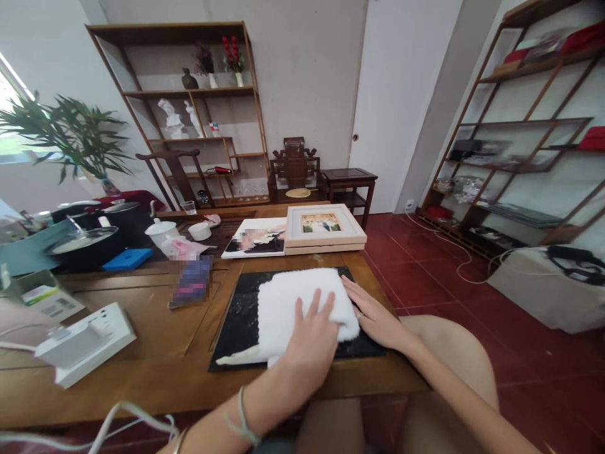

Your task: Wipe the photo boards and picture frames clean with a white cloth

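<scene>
A white folded towel (293,302) lies on a dark, glossy picture board (236,328) at the near edge of the wooden table (155,353). My left hand (309,340) presses flat on the towel's near right part, fingers spread. My right hand (373,315) rests flat on the board's right edge, fingertips touching the towel's side, fingers stretched out. Neither hand grips anything.
Stacked framed photos (324,230) and a flat print (258,243) lie beyond the board. A white power strip (85,340) with cords sits at the left, with pots (89,243), cups and a blue sponge (126,258) behind. Shelves line both walls; red floor on the right.
</scene>
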### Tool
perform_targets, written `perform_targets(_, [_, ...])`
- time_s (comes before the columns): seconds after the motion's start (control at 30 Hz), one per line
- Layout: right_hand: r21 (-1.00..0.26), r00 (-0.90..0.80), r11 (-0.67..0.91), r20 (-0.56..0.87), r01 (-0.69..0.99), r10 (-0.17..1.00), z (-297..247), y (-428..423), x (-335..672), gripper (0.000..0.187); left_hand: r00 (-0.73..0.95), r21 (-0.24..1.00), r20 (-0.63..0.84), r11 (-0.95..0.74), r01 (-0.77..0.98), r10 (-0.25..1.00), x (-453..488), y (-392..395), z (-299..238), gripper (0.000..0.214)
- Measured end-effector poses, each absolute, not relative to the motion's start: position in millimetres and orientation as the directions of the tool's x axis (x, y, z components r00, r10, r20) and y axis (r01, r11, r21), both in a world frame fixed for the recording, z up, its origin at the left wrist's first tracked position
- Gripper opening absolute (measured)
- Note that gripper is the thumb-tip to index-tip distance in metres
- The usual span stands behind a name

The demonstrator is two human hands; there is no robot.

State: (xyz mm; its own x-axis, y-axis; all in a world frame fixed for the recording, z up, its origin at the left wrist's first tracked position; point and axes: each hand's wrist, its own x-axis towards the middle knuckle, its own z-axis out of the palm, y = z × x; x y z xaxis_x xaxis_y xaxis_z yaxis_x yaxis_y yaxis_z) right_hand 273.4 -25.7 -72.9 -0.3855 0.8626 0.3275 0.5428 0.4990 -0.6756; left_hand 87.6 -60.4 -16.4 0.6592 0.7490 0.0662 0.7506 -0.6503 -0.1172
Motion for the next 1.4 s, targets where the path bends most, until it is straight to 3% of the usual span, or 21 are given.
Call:
perform_targets(0.13, [-0.758, -0.288, 0.401, 0.288, 0.514, 0.913, -71.2, -26.1, 273.9, 0.056, 0.584, -0.126, 0.096, -0.572, 0.81, 0.806, 93.6, -16.7, -11.1, 0.029])
perform_targets(0.23, [-0.824, -0.208, 0.337, 0.269, 0.455, 0.94, -66.2, -28.6, 273.5, 0.058, 0.629, -0.167, 0.119, -0.609, 0.776, 0.768, 104.8, -6.8, -12.2, 0.029])
perform_targets(0.53, [-0.841, -0.187, 0.386, 0.339, 0.378, 0.922, -58.8, -32.4, 272.9, 0.055, 0.694, -0.191, 0.165, -0.667, 0.72, 0.701, 125.4, -86.6, -38.6, 0.03])
perform_targets(0.67, [-0.81, -0.189, 0.341, 0.284, 0.477, 0.94, -59.9, -28.0, 272.2, 0.052, 0.783, -0.2, 0.145, -0.757, 0.622, 0.605, 107.8, -116.4, -34.8, 0.028])
perform_targets(0.8, [-0.726, -0.259, 0.412, 0.321, 0.55, 0.911, -63.2, -26.7, 271.1, 0.046, 0.716, -0.139, -0.024, -0.712, 0.688, 0.697, 82.7, -91.3, -2.9, 0.025])
perform_targets(0.9, [-0.644, -0.314, 0.49, 0.376, 0.587, 0.872, -64.4, -29.2, 270.7, 0.045, 0.61, -0.13, -0.042, -0.61, 0.782, 0.791, 71.7, -46.1, 15.6, 0.024])
perform_targets(1.07, [-0.563, -0.462, 0.573, 0.343, 0.596, 0.818, -60.4, -36.1, 269.9, 0.055, 0.686, -0.032, 0.064, -0.686, 0.727, 0.725, 85.3, 12.8, 10.9, 0.025])
perform_targets(1.2, [-0.555, -0.471, 0.568, 0.324, 0.607, 0.82, -59.3, -37.8, 270.5, 0.054, 0.756, 0.006, 0.097, -0.76, 0.65, 0.647, 108.1, 25.5, -0.8, 0.029])
perform_targets(1.4, [-0.548, -0.471, 0.562, 0.314, 0.619, 0.824, -61.0, -37.0, 272.9, 0.055, 0.741, 0.011, 0.114, -0.746, 0.665, 0.662, 100.5, 21.7, -1.5, 0.031])
